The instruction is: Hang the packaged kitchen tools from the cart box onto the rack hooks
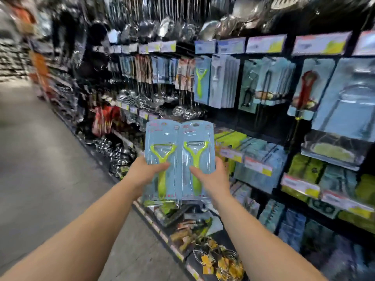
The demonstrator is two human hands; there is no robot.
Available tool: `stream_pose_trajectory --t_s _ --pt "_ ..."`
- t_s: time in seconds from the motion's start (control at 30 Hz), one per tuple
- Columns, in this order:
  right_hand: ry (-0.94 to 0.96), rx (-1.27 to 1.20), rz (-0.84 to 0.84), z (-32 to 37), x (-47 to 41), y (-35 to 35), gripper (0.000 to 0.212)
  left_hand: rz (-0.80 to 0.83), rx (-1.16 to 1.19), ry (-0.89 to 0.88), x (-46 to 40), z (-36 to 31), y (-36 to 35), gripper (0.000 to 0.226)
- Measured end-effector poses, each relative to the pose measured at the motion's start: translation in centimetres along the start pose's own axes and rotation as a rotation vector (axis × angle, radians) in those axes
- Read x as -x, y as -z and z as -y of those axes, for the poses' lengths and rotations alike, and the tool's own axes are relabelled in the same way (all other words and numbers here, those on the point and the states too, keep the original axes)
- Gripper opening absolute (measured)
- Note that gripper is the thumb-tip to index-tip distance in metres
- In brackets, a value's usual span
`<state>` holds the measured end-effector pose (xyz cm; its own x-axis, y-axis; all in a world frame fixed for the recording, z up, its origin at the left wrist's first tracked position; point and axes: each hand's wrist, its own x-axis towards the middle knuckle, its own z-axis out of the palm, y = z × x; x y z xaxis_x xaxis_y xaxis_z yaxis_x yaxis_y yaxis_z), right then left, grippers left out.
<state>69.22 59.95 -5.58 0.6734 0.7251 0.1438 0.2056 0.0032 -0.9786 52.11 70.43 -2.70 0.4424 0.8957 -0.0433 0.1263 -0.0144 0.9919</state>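
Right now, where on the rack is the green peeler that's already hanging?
In the head view, the hanging peeler pack is on the upper hook row, right of the ladles, above the two packs held by the left hand and right hand.

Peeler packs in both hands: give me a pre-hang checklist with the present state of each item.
1. Left hand grips the left peeler pack: ok.
2. Right hand grips the right peeler pack: ok.
3. Hang holes at the pack tops uncovered: ok.
4. Matching green peeler already hangs on the rack, marking the spot: ok.
5. Free room on that hook: cannot tell, blurred.
6. Packs level with that hook: not ok, they are lower.
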Motion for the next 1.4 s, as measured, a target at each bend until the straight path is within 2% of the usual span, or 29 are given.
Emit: stream_pose_trajectory --t_s 0.13,0.2,0.27,0.33,0.43,0.53,0.57,0.67,0.8,0.87,0.93,1.07,1.13,1.23,1.4 --pt "0.04 0.03 0.011 2.4 -8.8 -2.3 0.083 -0.068 0.04 -0.037 -9.6 -1.7 1.2 0.08" --pt "0.091 0.014 0.025 3.9 -13.0 -3.0 0.077 -0.113 0.072 -0.092 -13.7 -2.7 1.2 0.09" --pt "0.129 0.023 0.038 5.1 -16.7 -3.9 0.085 -0.143 0.106 -0.134 -16.3 -4.7 1.3 0.095" --pt "0.145 0.028 0.032 5.8 -19.7 -5.0 0.096 -0.163 0.119 -0.145 -18.8 -6.2 1.3 0.089" --pt "0.202 0.044 -0.022 6.8 -23.6 -6.2 0.096 -0.125 0.174 -0.181 -23.4 -7.6 1.6 0.08" --pt "0.287 0.102 -0.09 8.1 -27.3 -7.7 0.091 -0.114 0.201 -0.23 -29.1 -8.6 2.3 0.118" --pt "0.311 0.106 -0.115 8.5 -28.6 -8.3 0.091 -0.091 0.214 -0.24 -31.2 -8.9 2.6 0.117" --pt "0.356 0.109 -0.213 9.7 -32.0 -10.6 0.091 -0.013 0.261 -0.276 -36.2 -10.5 3.1 0.062" --pt "0.359 0.097 -0.387 11.1 -35.0 -13.1 0.089 0.124 0.323 -0.305 -42.0 -12.3 3.6 0.035" --pt "0.371 0.106 -0.44 11.6 -35.9 -13.9 0.089 0.189 0.36 -0.319 -44.4 -12.4 4.1 0.037" --pt "0.367 0.104 -0.488 11.8 -36.2 -14.7 0.089 0.253 0.377 -0.327 -46.0 -12.4 4.3 0.053" --pt "0.369 0.151 -0.594 11.7 -36.3 -15.8 0.089 0.352 0.413 -0.312 -48.1 -11.3 4.3 0.053" --pt "0.359 0.202 -0.637 11.7 -36.4 -15.9 0.091 0.401 0.393 -0.298 -48.7 -10.8 4.3 0.069" --pt "0.333 0.25 -0.649 12.0 -36.4 -16.1 0.091 0.429 0.401 -0.281 -49.3 -10.6 4.4 0.06" --pt "0.316 0.267 -0.672 12.4 -35.8 -16.5 0.089 0.455 0.399 -0.251 -49.4 -10.2 4.3 0.059"
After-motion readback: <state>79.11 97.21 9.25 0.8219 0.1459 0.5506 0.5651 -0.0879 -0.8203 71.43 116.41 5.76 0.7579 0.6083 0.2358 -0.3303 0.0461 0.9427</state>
